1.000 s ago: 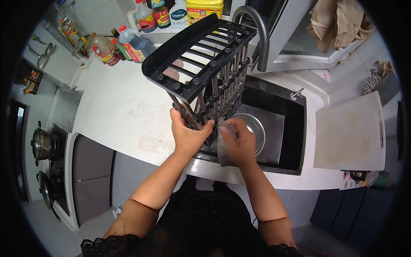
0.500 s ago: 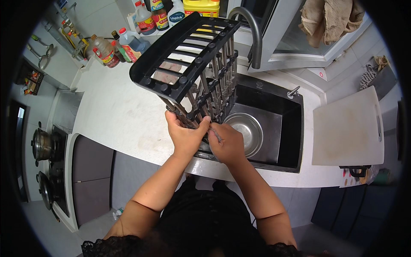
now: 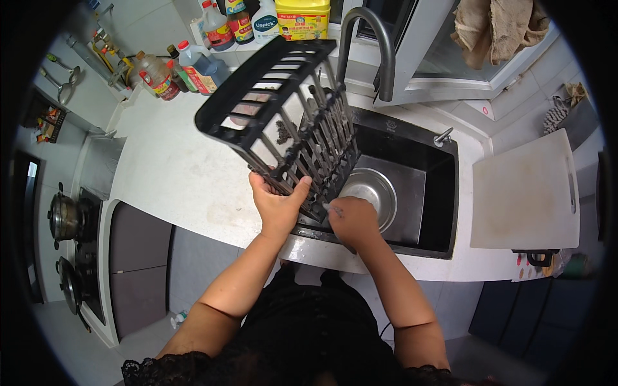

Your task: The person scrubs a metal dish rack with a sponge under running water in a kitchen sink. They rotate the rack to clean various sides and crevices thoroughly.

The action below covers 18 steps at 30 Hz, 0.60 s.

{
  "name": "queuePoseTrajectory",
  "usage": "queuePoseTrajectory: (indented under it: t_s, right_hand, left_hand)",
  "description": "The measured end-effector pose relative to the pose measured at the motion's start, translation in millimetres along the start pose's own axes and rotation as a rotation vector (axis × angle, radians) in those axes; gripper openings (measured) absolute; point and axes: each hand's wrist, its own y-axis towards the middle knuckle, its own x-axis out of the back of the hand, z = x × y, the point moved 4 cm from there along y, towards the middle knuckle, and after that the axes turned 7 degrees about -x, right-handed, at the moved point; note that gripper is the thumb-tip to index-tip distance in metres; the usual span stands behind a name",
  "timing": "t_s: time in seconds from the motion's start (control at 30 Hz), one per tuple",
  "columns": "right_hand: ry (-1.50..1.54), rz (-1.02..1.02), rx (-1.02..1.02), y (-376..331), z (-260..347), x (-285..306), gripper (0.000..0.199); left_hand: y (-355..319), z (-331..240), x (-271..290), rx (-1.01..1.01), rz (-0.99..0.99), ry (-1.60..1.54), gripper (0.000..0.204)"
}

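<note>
A black dish rack with metal rods is tilted up over the counter and the left side of the sink. My left hand grips its lower near corner, thumb on this side and fingers wrapped behind the rods. Just right of it, my right hand is closed at the rack's bottom edge, over the sink. A small greyish bit pokes out between its fingers; the hand hides the rest. Under the rack, a round steel bowl sits in the black sink, partly covered by my right hand.
A dark curved faucet rises behind the sink. Several sauce bottles and a yellow tub line the back. A white cutting board lies right of the sink. Pots stand on the stove at far left.
The rack's top has tipped lower and a little to the left. My right hand has moved right and slightly down, away from my left hand, which stays in place on the rack.
</note>
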Motion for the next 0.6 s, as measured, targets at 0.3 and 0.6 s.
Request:
queuePoseTrajectory:
  t_s: [0.3, 0.6]
  right_hand:
    - [-0.027, -0.302, 0.194, 11, 24, 13, 0.013]
    - [0.21, -0.429, 0.276, 14, 41, 19, 0.024]
  left_hand:
    - [7, -8, 0, 0.024, -0.029, -0.11, 0.053]
    - [19, -4, 5, 0.053, -0.099, -0.273, 0.053]
